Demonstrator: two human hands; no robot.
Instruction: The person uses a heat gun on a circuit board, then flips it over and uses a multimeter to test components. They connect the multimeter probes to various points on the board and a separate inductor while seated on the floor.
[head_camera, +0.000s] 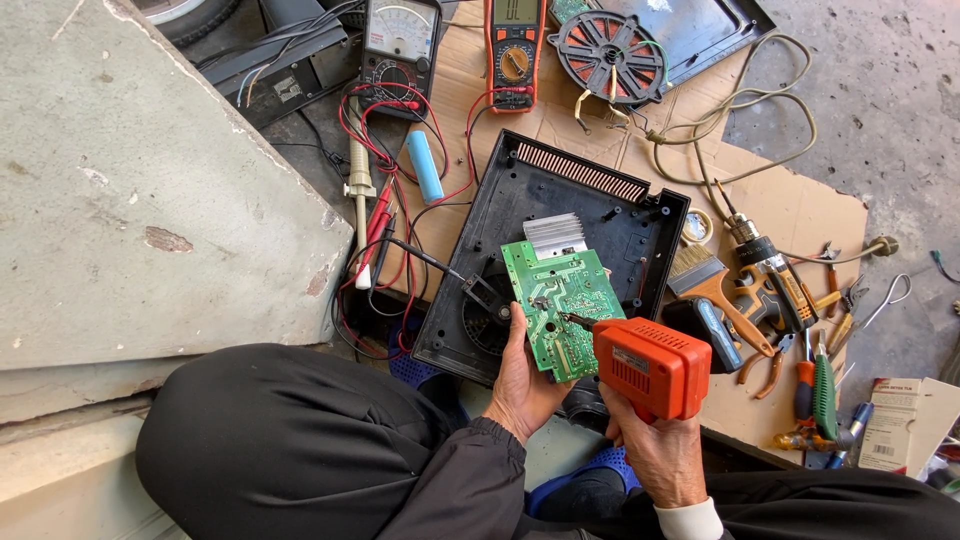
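The person sits low, with dark trousers (300, 440) near the bottom of the view. The right hand (655, 450) is wrapped tight around the handle of an orange soldering gun (650, 365). The thin tip of the gun touches the green circuit board (560, 305). The left hand (520, 385) holds that board by its lower edge, with the fingers closed on it. The board is tilted up over a black plastic case (560, 230) that lies open on the floor. A silver heat sink (555, 235) sits at the top edge of the board.

Just to the right of the case lie a paint brush (705, 280) with a wooden handle, a drill (765, 265), pliers (770, 365) and some screwdrivers (815, 385). They rest on a sheet of brown cardboard (800, 210).

To the left of the case are red and black wires (385, 200) and a small blue tube (425, 165). A big grey concrete slab (150, 180) fills the left side.

Farther away, at the top, sit a black meter with a needle dial (400, 45) and an orange meter with a round knob (515, 50). Beside them lies a round copper coil on a black frame (610, 55), with a pale cord (740, 120) curling off to the right.
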